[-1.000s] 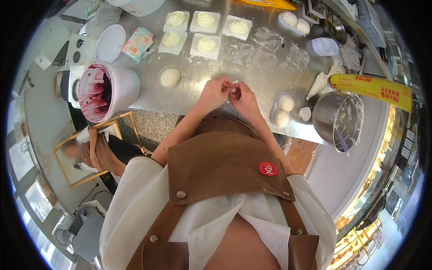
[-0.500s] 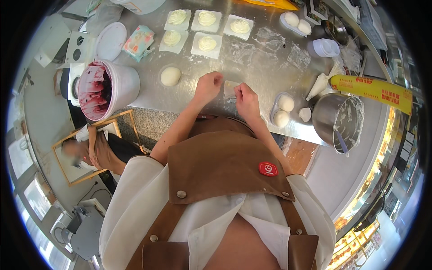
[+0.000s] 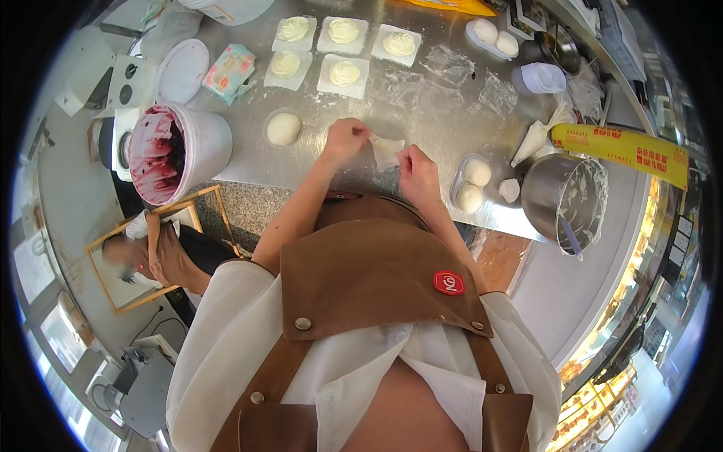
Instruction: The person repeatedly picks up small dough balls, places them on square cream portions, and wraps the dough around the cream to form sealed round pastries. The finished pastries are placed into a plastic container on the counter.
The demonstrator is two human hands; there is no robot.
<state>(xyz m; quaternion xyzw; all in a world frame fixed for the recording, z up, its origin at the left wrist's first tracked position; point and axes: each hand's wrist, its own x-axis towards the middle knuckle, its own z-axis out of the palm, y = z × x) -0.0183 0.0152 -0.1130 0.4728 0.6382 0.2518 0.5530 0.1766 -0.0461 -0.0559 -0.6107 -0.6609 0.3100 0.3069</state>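
Near the front edge of the steel table, a thin whitish sheet of dough (image 3: 388, 154) hangs stretched between my two hands. My left hand (image 3: 346, 142) pinches its upper left corner. The fingers of my right hand (image 3: 419, 176) are closed on its right edge. To the left of my left hand sits a round white dough ball (image 3: 283, 129). Farther back lie several square white sheets, each with a swirl of pale cream (image 3: 345, 74) on it. Two white balls in a clear tray (image 3: 472, 184) stand to the right of my right hand.
A white bucket (image 3: 209, 143) with dark red filling stands at left, by a tissue pack (image 3: 229, 72). At right are a steel mixing bowl (image 3: 561, 200), a yellow printed strip (image 3: 621, 154), a piping bag (image 3: 533, 142) and white cups (image 3: 542, 78). A framed picture of a person leans lower left.
The dough sheet has been drawn up and wider between my hands. My right hand has shifted slightly right and down. My left hand's fingers have opened outward a little toward the sheet.
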